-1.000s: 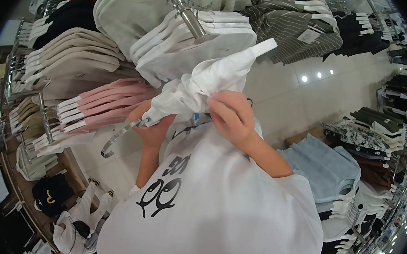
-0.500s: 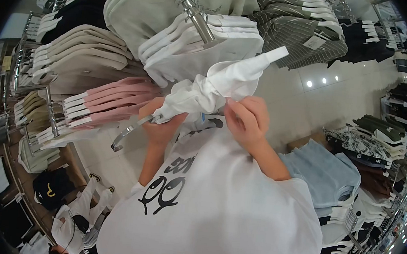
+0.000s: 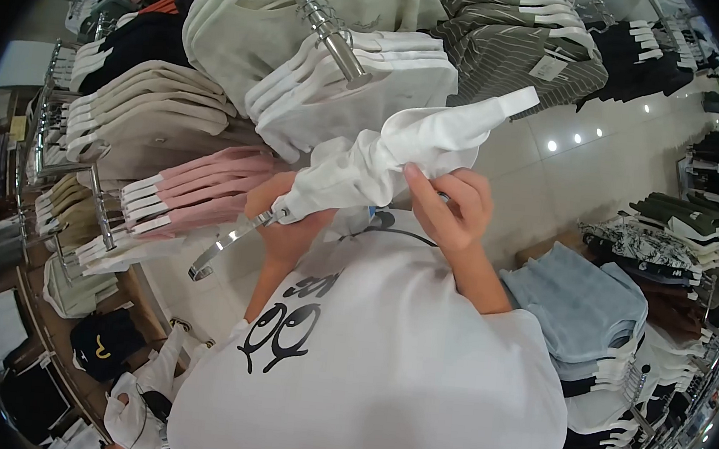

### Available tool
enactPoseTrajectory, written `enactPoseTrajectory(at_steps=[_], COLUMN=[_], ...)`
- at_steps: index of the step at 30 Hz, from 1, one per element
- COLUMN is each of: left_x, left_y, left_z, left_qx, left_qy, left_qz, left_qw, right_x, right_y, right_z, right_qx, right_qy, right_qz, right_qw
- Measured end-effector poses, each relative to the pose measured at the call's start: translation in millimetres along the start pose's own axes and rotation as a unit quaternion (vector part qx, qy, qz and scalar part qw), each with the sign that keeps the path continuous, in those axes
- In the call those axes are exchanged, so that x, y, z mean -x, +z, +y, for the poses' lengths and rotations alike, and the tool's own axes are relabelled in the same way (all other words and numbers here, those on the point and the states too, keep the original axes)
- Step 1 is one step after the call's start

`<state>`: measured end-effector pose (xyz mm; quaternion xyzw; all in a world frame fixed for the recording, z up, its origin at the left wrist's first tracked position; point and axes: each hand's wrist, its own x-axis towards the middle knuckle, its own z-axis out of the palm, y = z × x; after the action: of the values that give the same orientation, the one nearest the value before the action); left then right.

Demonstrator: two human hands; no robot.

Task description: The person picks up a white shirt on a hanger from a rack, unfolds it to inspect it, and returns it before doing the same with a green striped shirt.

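A white garment [image 3: 342, 174] is bunched around a white hanger, whose bare end [image 3: 517, 102] sticks out at the upper right. The hanger's flat metal hook [image 3: 225, 251] points down to the left. My left hand [image 3: 291, 219] is wrapped round the hanger's middle near the hook, partly hidden by the cloth. My right hand [image 3: 455, 209] has its thumb at the lower edge of the garment, its fingers curled; a small blue bit shows between them. The printed white shirt [image 3: 400, 348] on the body lies below both hands.
A chrome rail [image 3: 329, 34] ends in front, with white shirts [image 3: 363, 84] on hangers beneath it. Pink garments [image 3: 209, 181] hang at the left, striped ones [image 3: 502, 66] at the upper right, light blue ones [image 3: 579, 299] at the right. A person [image 3: 138, 410] is at the lower left.
The garment and hanger have shifted right with both hands. The fingers of my right hand have spread and lifted somewhat, and the hanger's bare end is farther right.
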<state>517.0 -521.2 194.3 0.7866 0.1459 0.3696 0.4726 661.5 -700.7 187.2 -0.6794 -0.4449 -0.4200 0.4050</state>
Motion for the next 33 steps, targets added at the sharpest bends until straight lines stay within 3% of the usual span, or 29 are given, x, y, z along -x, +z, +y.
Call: enactPoseTrajectory(at_steps=[4, 6, 8, 10, 13, 14, 15, 16, 18, 20, 22, 23, 26, 27, 29, 30, 33], left_x=[-2.3, -5.3, -7.4, -8.4, -10.1, -10.4, -11.7, -12.6, -20.2, -25.0, -26.6, -29.3, -34.1, -35.9, -43.0, -43.0, -42.2], left_y=[-0.6, -3.9, -8.9, -14.1, -16.9, -19.0, -20.8, -21.3, -19.8, -15.2, -10.7, -4.1, 7.3, 11.8, 17.1, 16.3, 16.2], left_z=[-4.8, -6.5, -7.9, -9.2, -12.6, -13.7, -14.9, -15.2, -8.9, -9.0, -10.4, 0.6, 4.7, 13.9, 33.6, 30.0, 20.0], left_qx=[0.008, 0.007, 0.005, 0.005, 0.047, 0.046, 0.031, 0.015, -0.008, -0.034, -0.029, -0.025, 0.0, 0.001, -0.055, -0.056, 0.012], left_qy=[0.001, 0.01, 0.018, 0.022, 0.028, 0.027, 0.021, 0.014, 0.019, 0.022, -0.007, -0.062, -0.035, -0.035, -0.052, -0.051, -0.028], left_qz=[-0.009, -0.017, -0.023, -0.052, -0.051, -0.05, -0.077, -0.103, -0.12, -0.134, -0.189, -0.198, -0.231, -0.23, -0.205, -0.202, -0.198], left_qw=[1.0, 1.0, 1.0, 0.998, 0.997, 0.997, 0.996, 0.994, 0.993, 0.99, 0.981, 0.978, 0.972, 0.973, 0.976, 0.977, 0.98], right_x=[-9.7, -20.3, -26.9, -40.2, -13.0, -5.2, 3.4, 17.3, 41.1, -4.1, -38.1, -40.0, -34.4, -30.9, -26.7, -23.3, -11.1], right_y=[-10.2, -21.5, -25.9, -37.4, -55.0, -59.7, -62.7, -64.9, -67.9, -60.4, -48.4, -36.8, -3.7, -0.5, 8.1, 9.2, 5.3], right_z=[0.8, 9.4, 37.3, 55.5, 119.8, 132.7, 141.7, 147.1, 148.9, 100.2, 51.2, 35.8, -0.9, -2.7, -1.3, 1.8, 16.3], right_qx=[0.0, -0.006, -0.019, -0.135, -0.173, -0.046, 0.082, 0.081, 0.241, 0.093, -0.055, -0.094, -0.169, -0.168, -0.166, -0.167, -0.248], right_qy=[0.037, 0.156, 0.265, 0.524, 0.573, 0.602, 0.613, 0.611, 0.472, 0.427, 0.336, 0.281, 0.195, 0.194, 0.332, 0.329, 0.417], right_qz=[-0.001, -0.009, 0.053, 0.146, 0.107, -0.008, -0.123, -0.126, -0.175, -0.161, -0.213, -0.24, -0.361, -0.362, -0.415, -0.415, -0.319], right_qw=[0.999, 0.988, 0.962, 0.828, 0.794, 0.797, 0.776, 0.777, 0.83, 0.885, 0.916, 0.924, 0.896, 0.896, 0.831, 0.832, 0.814])
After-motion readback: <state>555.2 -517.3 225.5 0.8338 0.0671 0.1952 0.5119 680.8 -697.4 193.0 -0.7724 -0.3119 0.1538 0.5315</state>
